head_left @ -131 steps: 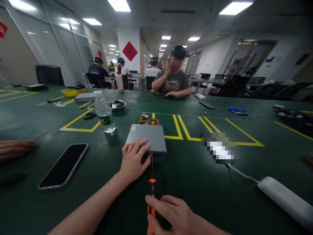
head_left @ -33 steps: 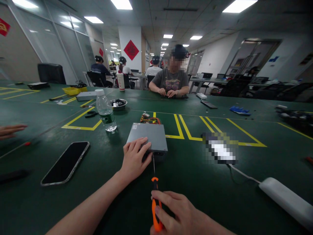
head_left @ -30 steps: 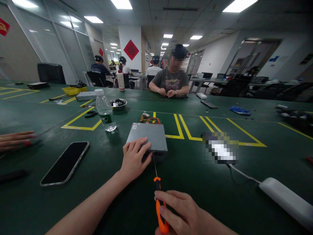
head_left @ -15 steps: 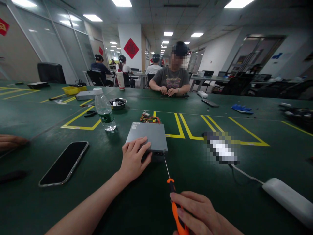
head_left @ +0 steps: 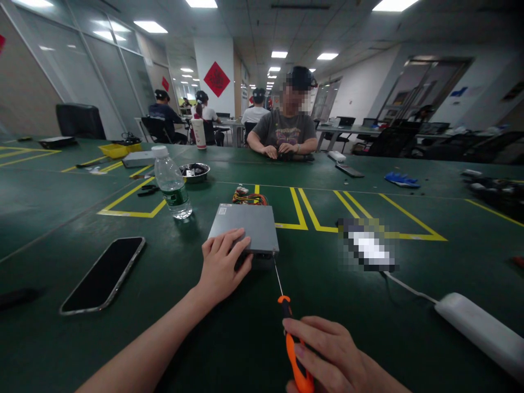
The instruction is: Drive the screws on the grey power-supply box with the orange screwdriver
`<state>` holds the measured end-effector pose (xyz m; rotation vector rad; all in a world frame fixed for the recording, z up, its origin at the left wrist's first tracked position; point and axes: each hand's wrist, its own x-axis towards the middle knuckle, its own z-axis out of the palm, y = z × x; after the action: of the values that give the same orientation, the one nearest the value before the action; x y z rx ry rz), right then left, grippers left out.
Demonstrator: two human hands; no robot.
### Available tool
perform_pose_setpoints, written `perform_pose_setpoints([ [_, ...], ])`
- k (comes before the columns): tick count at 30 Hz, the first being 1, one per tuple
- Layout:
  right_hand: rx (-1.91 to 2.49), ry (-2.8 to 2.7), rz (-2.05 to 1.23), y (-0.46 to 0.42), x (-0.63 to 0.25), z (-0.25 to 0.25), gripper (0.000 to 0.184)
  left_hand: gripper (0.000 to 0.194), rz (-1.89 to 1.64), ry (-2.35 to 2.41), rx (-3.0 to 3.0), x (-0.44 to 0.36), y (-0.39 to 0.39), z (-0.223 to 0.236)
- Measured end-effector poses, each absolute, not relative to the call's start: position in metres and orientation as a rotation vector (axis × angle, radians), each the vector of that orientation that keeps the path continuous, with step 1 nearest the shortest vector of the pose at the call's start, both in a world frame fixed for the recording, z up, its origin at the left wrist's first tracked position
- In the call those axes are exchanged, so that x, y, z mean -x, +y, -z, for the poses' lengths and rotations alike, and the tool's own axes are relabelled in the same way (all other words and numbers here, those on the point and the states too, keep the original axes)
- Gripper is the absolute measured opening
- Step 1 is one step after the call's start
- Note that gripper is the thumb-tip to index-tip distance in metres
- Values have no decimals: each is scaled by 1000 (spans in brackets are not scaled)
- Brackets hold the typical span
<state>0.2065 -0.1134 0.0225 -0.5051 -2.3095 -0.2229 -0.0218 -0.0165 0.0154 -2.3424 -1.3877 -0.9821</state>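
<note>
A grey metal computer power supply [head_left: 254, 221] lies flat on the green table, its bundle of coloured wires [head_left: 249, 197] behind it. My left hand [head_left: 223, 262] grips its near left part, fingers over the top and thumb down at the near side. In my right hand [head_left: 327, 349] is an orange and black screwdriver [head_left: 285, 311], fingers closed round its handle. The screwdriver's thin shaft points away from me, and its tip meets the power supply's near face by the right corner. The screw itself is too small to make out.
A water bottle [head_left: 172, 188] stands behind my left hand, near a metal bowl [head_left: 194, 172]. A phone [head_left: 104, 275] lies at left. On the right are a blurred-out lit device [head_left: 368, 245] and a white power strip [head_left: 478, 333]. Across the table sits a person [head_left: 284, 128].
The view has shifted slightly. Another person's hand at the left edge is no longer visible. My hands, the screwdriver and the power supply keep nearly the same places relative to each other.
</note>
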Motion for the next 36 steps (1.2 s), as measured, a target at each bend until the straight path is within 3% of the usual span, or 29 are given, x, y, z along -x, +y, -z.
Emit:
perform_pose_setpoints([
  [26,534,-2386,183,-116,-214,-16,26,28,971,-1403,2349,23,-16,-12],
  [36,537,-2395,209,-112,-195,-26,12,28,978,-1414,2354,23,-16,-13],
])
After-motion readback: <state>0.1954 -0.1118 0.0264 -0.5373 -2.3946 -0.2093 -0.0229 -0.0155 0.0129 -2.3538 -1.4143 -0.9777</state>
